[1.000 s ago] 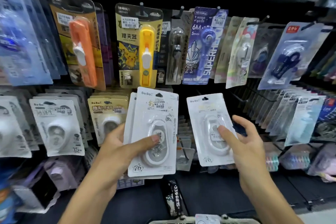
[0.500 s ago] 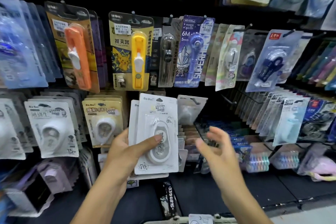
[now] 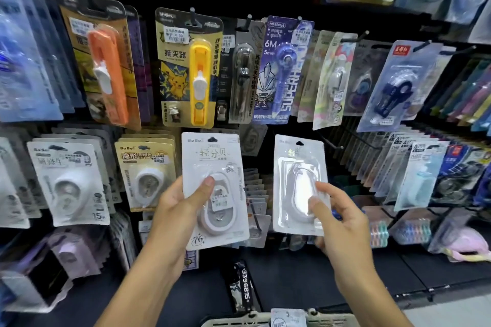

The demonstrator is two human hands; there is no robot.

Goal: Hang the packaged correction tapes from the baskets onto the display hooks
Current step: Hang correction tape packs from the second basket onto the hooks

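My left hand (image 3: 176, 210) grips a white packaged correction tape (image 3: 212, 186) upright, thumb across its blister. My right hand (image 3: 337, 218) pinches a second white pack (image 3: 297, 183) by its lower right, held just right of the first, hang hole up. Both packs sit in front of the lower row of hooks. A bare black display hook (image 3: 328, 142) sticks out just right of the right-hand pack. A pale basket (image 3: 318, 320) shows at the bottom edge with one more pack in it.
Hooks above carry an orange pusher pack (image 3: 106, 71), a yellow Pikachu pack (image 3: 191, 71) and a blue 6M tape (image 3: 284, 69). White and yellow tape packs (image 3: 69, 183) hang at lower left. Rows of packs (image 3: 414, 167) fill the lower right. A black shelf runs below.
A second earlier my right hand held a pack; half a second ago it was empty and one pack hung on a hook. Now it holds another white pack beside the left one.
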